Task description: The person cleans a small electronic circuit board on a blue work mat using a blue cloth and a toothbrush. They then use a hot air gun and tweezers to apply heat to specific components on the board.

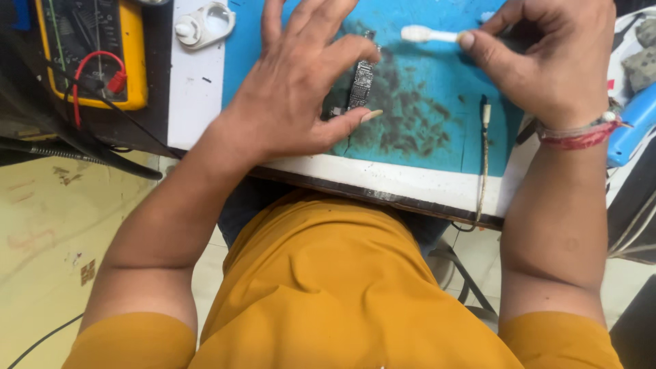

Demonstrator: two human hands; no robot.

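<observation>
1. Circuit board (361,83): narrow dark strip, upper centre of frame, lying on the stained blue mat (437,109). Left hand pins it there.
2. Far upper left: yellow multimeter (92,51) with a red lead (102,68) looped over it; black cables run off below it.
3. Right of the meter: small white loupe (205,24) on the white table (195,89) edge, top of frame.
4. Left hand (301,89): fingers spread wide, palm down over the board; fingertip and thumb touch the board's edges.
5. Centre right: thin probe-like tool with a cord (484,137) lies on the mat between the hands, cord trailing off the table's near edge.
6. Right hand (553,61), upper right: pinched shut on a white brush (427,34), head pointing left, just above and right of the board, not touching it.
7. Right wrist carries red and white thread bands (581,133).
8. Far right edge: blue tool (635,126), partly cut off.
</observation>
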